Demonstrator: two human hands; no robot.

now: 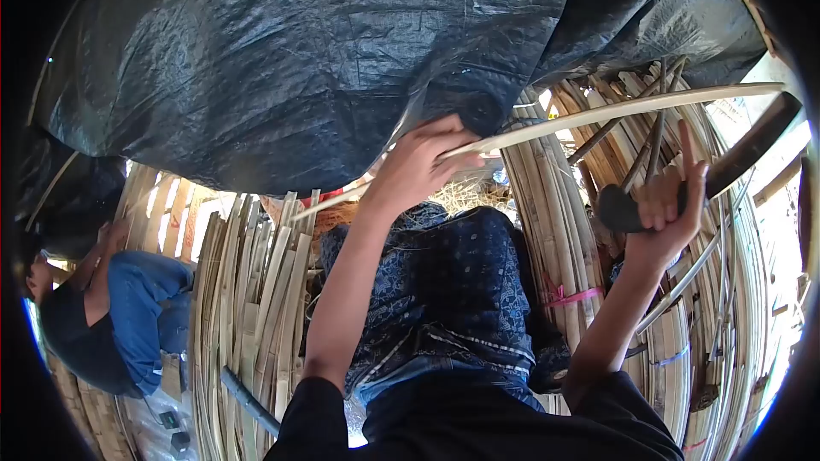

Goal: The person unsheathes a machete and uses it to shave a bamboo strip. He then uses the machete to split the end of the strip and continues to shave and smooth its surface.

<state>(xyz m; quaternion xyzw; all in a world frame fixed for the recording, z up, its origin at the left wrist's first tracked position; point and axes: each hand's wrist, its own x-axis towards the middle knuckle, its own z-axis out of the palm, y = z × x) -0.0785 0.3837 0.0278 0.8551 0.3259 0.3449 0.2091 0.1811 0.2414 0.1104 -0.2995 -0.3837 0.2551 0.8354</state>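
Observation:
A long pale strip, seemingly bamboo, runs slantwise across the view, bowed slightly, from the upper right down to the left. My left hand is closed around it near the middle, under the edge of the black sheet. My right hand grips the dark handle of a broad-bladed knife, with the index finger stretched upward and the blade pointing to the upper right. The strip passes above my right hand. A dark patterned cloth covers my lap below both hands.
Black plastic sheeting hangs low overhead. Bundled strips stand at left and at right, one tied with a pink band. Another person sits at the far left. Straw lies beyond my lap.

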